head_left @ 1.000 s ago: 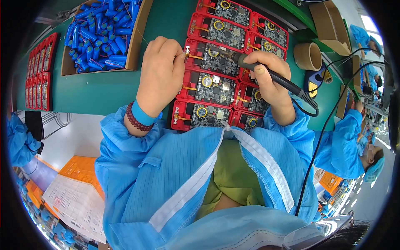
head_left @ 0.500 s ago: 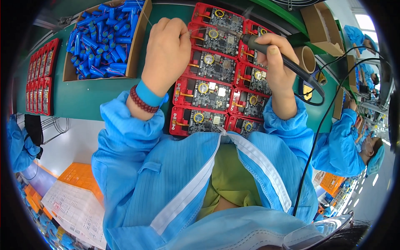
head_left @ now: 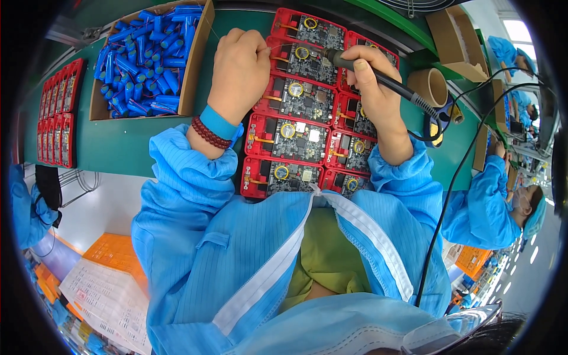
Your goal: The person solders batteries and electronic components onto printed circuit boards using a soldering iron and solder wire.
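Worker's left hand [head_left: 239, 68]: fingers pinched tight on a thin wire [head_left: 213, 32] | right hand [head_left: 376, 89]: fingers closed round a soldering iron [head_left: 395, 86], tip at a red-cased circuit board [head_left: 307, 66], second from the far end on the green counter [head_left: 130, 142] | left: cardboard box [head_left: 195, 71] of blue cylindrical batteries [head_left: 145, 65]

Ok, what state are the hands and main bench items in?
Left hand: pinching a thin wire
Right hand: gripping a black-handled soldering iron
Soldering iron: held aslant; whether hot can't be told
Red plastic cases near the hands: open, circuit boards exposed
Brown cardboard box at left: open, filled with blue cylindrical batteries
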